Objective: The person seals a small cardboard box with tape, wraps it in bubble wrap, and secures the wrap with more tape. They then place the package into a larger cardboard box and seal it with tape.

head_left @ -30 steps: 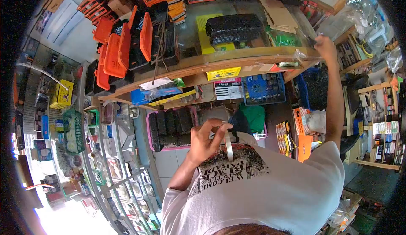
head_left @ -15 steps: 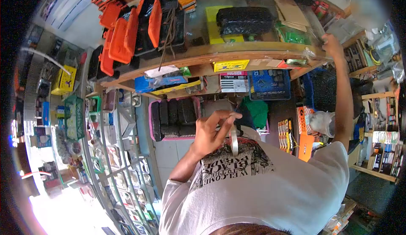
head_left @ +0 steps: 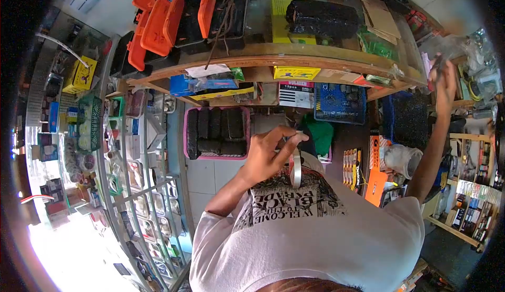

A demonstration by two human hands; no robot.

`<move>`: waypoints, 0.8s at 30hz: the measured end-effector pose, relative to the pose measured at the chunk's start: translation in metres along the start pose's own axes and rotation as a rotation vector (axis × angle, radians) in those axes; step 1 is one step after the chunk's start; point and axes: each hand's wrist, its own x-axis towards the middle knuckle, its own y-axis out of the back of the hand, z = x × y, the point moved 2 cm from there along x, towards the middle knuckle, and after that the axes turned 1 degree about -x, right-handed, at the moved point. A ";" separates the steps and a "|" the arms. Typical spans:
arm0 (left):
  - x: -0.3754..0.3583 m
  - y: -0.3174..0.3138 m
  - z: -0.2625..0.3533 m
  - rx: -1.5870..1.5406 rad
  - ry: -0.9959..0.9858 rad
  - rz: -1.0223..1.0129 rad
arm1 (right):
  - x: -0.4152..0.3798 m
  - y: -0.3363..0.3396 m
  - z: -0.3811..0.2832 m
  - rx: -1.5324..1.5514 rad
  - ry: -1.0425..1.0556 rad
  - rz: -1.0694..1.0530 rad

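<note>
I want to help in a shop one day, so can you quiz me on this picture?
1. Multiple choice: what does the left hand pinch in front of the white T-shirt? A) a tape roll B) a hammer C) a cup
2. True or false: the right hand rests flat on the floor.
3. Fill in: the open cases on the wooden counter are ____ in colour.

Key
1. A
2. False: it is raised, past the counter's end.
3. orange
</note>
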 end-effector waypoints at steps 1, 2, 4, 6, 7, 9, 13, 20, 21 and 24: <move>0.001 -0.001 0.001 -0.007 0.010 -0.005 | -0.011 -0.018 -0.023 0.108 -0.061 -0.122; 0.002 -0.002 0.001 -0.011 0.001 -0.012 | -0.024 -0.036 -0.041 0.082 -0.065 -0.368; 0.005 -0.005 0.000 -0.021 -0.019 -0.029 | -0.038 -0.078 -0.068 0.018 -0.102 -0.876; 0.008 -0.007 0.005 -0.003 -0.021 -0.047 | -0.064 -0.116 -0.080 -0.091 -0.269 -1.185; 0.009 -0.009 0.007 0.005 -0.024 -0.054 | -0.069 -0.140 -0.095 -0.075 -0.199 -1.360; 0.009 -0.010 0.007 -0.001 -0.008 -0.076 | -0.083 -0.161 -0.091 0.016 -0.197 -1.526; 0.010 -0.011 0.005 -0.004 -0.038 -0.070 | -0.084 -0.178 -0.093 0.100 -0.183 -1.649; 0.008 -0.008 0.009 0.009 -0.031 -0.055 | -0.080 -0.194 -0.098 0.019 -0.178 -1.671; 0.008 -0.008 0.009 0.002 -0.019 -0.055 | -0.080 -0.195 -0.097 0.012 -0.164 -1.676; 0.008 -0.009 0.005 -0.011 -0.035 -0.043 | -0.078 -0.198 -0.097 -0.011 -0.154 -1.696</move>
